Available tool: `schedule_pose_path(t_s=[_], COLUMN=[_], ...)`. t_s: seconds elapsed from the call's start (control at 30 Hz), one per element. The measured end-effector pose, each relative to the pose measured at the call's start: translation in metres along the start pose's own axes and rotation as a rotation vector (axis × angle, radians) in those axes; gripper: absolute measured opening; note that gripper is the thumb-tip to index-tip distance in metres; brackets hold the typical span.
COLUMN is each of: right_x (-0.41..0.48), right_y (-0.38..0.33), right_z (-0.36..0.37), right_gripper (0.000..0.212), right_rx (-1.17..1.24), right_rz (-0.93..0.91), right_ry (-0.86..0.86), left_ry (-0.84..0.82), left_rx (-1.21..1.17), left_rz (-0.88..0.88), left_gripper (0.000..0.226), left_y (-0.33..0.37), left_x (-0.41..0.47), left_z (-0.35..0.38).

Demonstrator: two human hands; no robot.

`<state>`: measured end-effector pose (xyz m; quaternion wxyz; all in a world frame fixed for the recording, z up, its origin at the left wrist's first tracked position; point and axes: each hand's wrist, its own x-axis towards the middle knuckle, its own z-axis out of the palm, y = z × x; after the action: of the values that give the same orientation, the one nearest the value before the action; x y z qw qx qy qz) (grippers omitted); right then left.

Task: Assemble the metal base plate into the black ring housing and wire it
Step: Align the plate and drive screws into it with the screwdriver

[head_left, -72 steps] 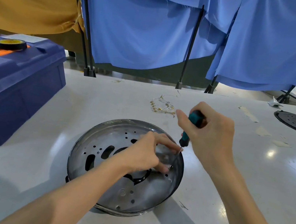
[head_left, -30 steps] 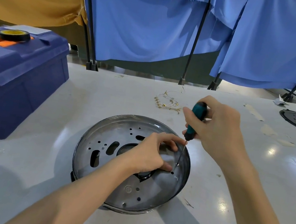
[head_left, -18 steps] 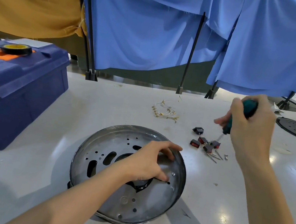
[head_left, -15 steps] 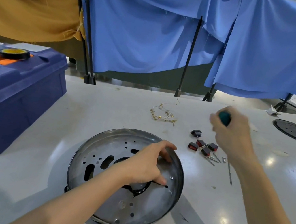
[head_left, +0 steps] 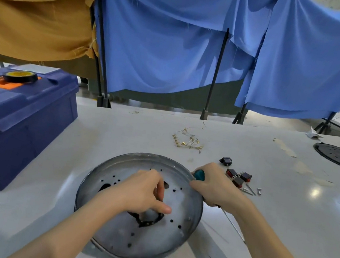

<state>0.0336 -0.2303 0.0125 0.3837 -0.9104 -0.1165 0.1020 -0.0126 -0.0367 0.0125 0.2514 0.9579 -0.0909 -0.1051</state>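
Fingers [head_left: 159, 188] of the left hand [head_left: 139, 192] curl into the metal base plate [head_left: 126, 237], right hand [head_left: 215, 190] gripping a screwdriver [head_left: 199, 175]; far wires [head_left: 187, 140] apparently await fitting.

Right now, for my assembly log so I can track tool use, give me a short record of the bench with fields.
Workpiece: metal base plate, on the table
Left hand: fingers curled at the plate's central opening
Right hand: grips teal-handled screwdriver at the plate's right rim, shaft over the table
Loose parts: rocker switches, wire bundle
Left side: blue toolbox, tape roll on lid
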Motion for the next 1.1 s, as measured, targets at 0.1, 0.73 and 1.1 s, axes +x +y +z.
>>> schedule_pose_path(t_s=[0.1,0.73,1.1], right_x=[-0.010,-0.005,0.022], right_y=[-0.002,-0.010,-0.006], right_z=[0.007,-0.010,0.009], right_gripper=[0.014,0.018,0.026], right_rx=[0.135,-0.050,-0.005], right_rz=[0.058,0.165,0.129], right_ry=[-0.035,-0.147,0.244], left_ry=[0.026,-0.096,0.081], left_rx=[0.096,0.094,0.132], left_rz=[-0.031,-0.034,-0.046], left_gripper=[0.036,0.056,0.040], left_y=[-0.002,-0.027,-0.014], left_x=[0.003,0.015,0.024], left_z=[-0.003,-0.017,0.005])
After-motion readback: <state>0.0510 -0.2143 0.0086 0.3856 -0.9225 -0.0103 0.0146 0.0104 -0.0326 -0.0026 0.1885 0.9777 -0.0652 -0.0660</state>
